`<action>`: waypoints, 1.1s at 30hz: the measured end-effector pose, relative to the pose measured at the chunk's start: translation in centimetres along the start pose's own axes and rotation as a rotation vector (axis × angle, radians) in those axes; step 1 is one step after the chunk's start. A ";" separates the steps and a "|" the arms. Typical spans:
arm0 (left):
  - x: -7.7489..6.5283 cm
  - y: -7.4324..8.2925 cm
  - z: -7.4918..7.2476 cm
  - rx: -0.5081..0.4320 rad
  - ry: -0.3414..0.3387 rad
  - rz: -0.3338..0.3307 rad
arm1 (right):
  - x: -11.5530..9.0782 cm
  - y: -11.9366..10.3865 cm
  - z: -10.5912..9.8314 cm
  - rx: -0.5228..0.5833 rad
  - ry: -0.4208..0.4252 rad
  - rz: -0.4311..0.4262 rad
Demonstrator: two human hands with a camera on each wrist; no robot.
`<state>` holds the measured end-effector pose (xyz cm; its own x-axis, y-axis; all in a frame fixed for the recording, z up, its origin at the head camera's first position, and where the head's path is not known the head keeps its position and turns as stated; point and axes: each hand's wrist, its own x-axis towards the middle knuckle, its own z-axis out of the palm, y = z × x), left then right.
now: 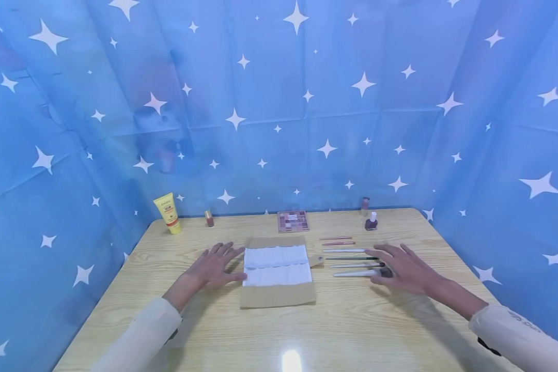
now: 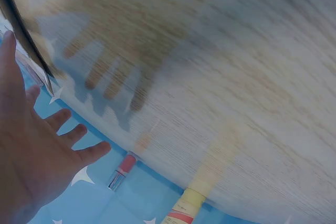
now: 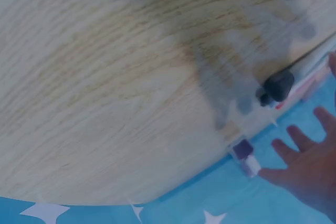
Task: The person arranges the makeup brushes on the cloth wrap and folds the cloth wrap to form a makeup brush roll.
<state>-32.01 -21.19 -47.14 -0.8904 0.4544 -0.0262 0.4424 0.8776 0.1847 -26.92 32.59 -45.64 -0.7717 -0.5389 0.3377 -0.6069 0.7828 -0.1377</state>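
Pouch (image 1: 278, 296) lying open, looks like the setup step
Left hand (image 1: 216, 266) beside it, right hand (image 1: 402, 268) at the brushes (image 1: 351, 275), fingers spread wide; picking one up calls for a pinch.

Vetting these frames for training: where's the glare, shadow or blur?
Head: white glare on the pale wood-grain table, bottom centre. Left wrist: hazy, the table mirroring the left hand and yellow squeeze tube. Right wrist: softly blurred, dark shadow across the table near the right hand.
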 end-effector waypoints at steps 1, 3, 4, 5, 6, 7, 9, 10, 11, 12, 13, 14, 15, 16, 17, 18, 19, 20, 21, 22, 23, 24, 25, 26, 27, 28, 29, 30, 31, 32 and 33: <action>0.0 0.0 0.0 -0.002 -0.007 -0.002 | 0.0 0.1 0.1 -0.003 0.005 -0.016; 0.0 0.0 0.0 -0.006 -0.018 -0.005 | -0.1 0.2 0.2 -0.010 0.018 -0.042; 0.0 0.0 0.0 -0.007 -0.024 -0.008 | -0.1 0.2 0.2 -0.014 0.023 -0.060; 0.0 0.0 0.0 -0.007 -0.030 -0.011 | -0.1 0.3 0.3 -0.019 0.026 -0.075; 0.1 0.0 0.1 -0.007 -0.035 -0.013 | -0.1 0.4 0.4 -0.024 0.029 -0.091; 0.1 0.0 0.1 -0.007 -0.040 -0.013 | -0.1 0.5 0.4 -0.033 0.036 -0.109; 0.2 0.0 0.2 -0.015 -0.047 -0.011 | -0.2 0.7 0.6 -0.028 0.040 -0.131; 0.2 -0.1 0.2 -0.019 -0.051 -0.011 | -0.2 0.8 0.6 -0.022 0.042 -0.139; 0.3 -0.1 0.3 -0.022 -0.056 -0.009 | -0.3 0.9 0.6 -0.011 0.044 -0.144; 0.3 -0.1 0.3 -0.025 -0.062 -0.011 | -0.3 1.0 0.7 -0.008 0.048 -0.152; 0.3 -0.2 0.4 -0.028 -0.070 -0.015 | -0.3 1.1 0.7 0.002 0.050 -0.159; 0.3 -0.2 0.5 -0.029 -0.077 -0.019 | -0.4 1.2 0.8 0.017 0.050 -0.161; 0.3 -0.3 0.6 -0.033 -0.081 -0.022 | -0.4 1.3 0.8 0.022 0.052 -0.165; 0.3 -0.3 0.7 -0.038 -0.084 -0.025 | -0.4 1.4 0.8 0.026 0.053 -0.167; 0.3 -0.4 0.7 -0.042 -0.088 -0.028 | -0.4 1.4 0.9 0.028 0.048 -0.166; 0.2 -0.4 0.7 -0.046 -0.091 -0.032 | -0.4 1.5 0.9 0.030 0.042 -0.161; 0.2 -0.4 0.8 -0.047 -0.092 -0.034 | -0.5 1.5 1.0 0.035 0.035 -0.151; 0.2 -0.5 0.8 -0.047 -0.092 -0.035 | -0.5 1.6 1.0 0.037 0.029 -0.138; 0.2 -0.5 0.7 -0.049 -0.092 -0.034 | -0.6 1.6 1.0 0.036 0.021 -0.123; 0.2 -0.5 0.7 -0.047 -0.095 -0.036 | -0.6 1.6 1.1 0.034 0.014 -0.111; 0.2 -0.5 0.6 -0.042 -0.098 -0.037 | -0.7 1.6 1.1 0.037 0.005 -0.100; 0.2 -0.4 0.6 -0.040 -0.101 -0.038 | -0.7 1.7 1.2 0.040 -0.001 -0.094; 0.1 -0.4 0.5 -0.037 -0.103 -0.038 | -0.7 1.7 1.2 0.043 -0.004 -0.092; 0.1 -0.4 0.4 -0.037 -0.106 -0.038 | -0.7 1.8 1.3 0.047 -0.005 -0.094; 0.1 -0.3 0.3 -0.035 -0.107 -0.038 | -0.6 1.8 1.3 0.050 -0.006 -0.102; 0.1 -0.3 0.2 -0.033 -0.111 -0.038 | -0.6 1.8 1.4 0.054 -0.004 -0.113; 0.0 -0.2 0.1 -0.032 -0.112 -0.036 | -0.6 1.9 1.4 0.058 -0.002 -0.123; 0.0 -0.2 0.1 -0.033 -0.111 -0.034 | -0.6 1.9 1.4 0.059 0.002 -0.133; 0.0 -0.1 0.0 -0.034 -0.110 -0.031 | -0.6 2.0 1.5 0.062 0.003 -0.139; 0.0 -0.1 0.0 -0.031 -0.113 -0.029 | -0.5 2.0 1.5 0.063 0.003 -0.145; -0.1 -0.1 0.0 -0.026 -0.116 -0.029 | -0.5 2.0 1.5 0.063 -0.001 -0.147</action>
<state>-32.00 -21.28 -47.13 -0.8837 0.4449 -0.1452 0.4125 0.8870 0.2077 -28.01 34.00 -47.50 -0.6741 -0.6461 0.3579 -0.7238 0.6745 -0.1456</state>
